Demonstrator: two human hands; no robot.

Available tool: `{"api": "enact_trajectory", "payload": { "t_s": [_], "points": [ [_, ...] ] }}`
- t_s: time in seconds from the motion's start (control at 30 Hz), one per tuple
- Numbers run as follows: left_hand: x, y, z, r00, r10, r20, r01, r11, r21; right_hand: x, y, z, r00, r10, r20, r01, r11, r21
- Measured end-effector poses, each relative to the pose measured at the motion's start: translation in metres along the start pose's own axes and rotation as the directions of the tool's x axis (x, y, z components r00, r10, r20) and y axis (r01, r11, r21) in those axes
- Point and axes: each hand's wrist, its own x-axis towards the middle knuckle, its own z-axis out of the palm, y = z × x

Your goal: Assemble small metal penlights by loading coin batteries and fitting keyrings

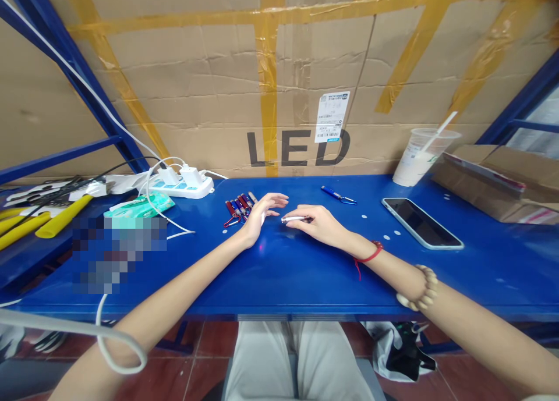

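Observation:
My right hand [319, 223] pinches a small silver keychain flashlight [294, 219], its tip pointing left. Opposite it, my left hand [261, 217] is open and on edge, palm turned toward the tip, with nothing visible in its grip. A faint pink-violet light spot [261, 247] shows on the blue table just below the left hand. Behind the left hand lie several red, blue and silver keychain flashlights [239, 206] side by side, partly hidden by its fingers. Farther back on the right rests a blue keychain flashlight [332, 194] with a carabiner clip.
At the right are a phone [423, 223], a plastic cup [421, 156] with a straw and an open cardboard box [489, 183]. A white power strip [183, 187], a tissue pack [138, 210] and cables lie left. Small white discs [386, 237] dot the table [262, 284].

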Motion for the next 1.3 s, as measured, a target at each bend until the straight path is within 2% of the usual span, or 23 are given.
{"api": "enact_trajectory", "payload": {
  "t_s": [0.27,0.47,0.93,1.1,1.2,1.3],
  "points": [
    [-0.0026,0.0038,0.0022,1.000,-0.004,-0.001,0.004,1.000,-0.017,0.0009,0.0025,0.0002,0.995,-0.089,0.047,0.086,0.995,0.049],
    [-0.0034,0.0042,0.0026,1.000,-0.006,0.016,0.007,0.999,-0.033,0.0006,0.0033,0.0000,0.999,-0.030,0.035,0.029,0.999,0.045],
    [-0.0040,0.0042,0.0032,1.000,-0.023,-0.005,0.023,0.999,-0.024,0.0001,-0.0003,-0.0010,0.995,-0.059,0.079,0.053,0.996,0.077],
    [-0.0038,0.0040,0.0033,1.000,-0.017,-0.017,0.017,1.000,-0.006,0.0002,-0.0030,-0.0029,0.998,-0.015,0.068,0.010,0.997,0.077],
    [-0.0035,0.0041,0.0014,0.999,0.046,-0.029,-0.043,0.993,0.111,0.0000,-0.0005,-0.0012,0.999,0.013,0.051,-0.012,1.000,-0.024],
    [-0.0021,0.0071,-0.0054,0.981,0.179,-0.070,-0.134,0.899,0.418,0.0004,0.0069,-0.0013,0.997,0.071,-0.015,-0.072,0.983,-0.171]
  ]
}}
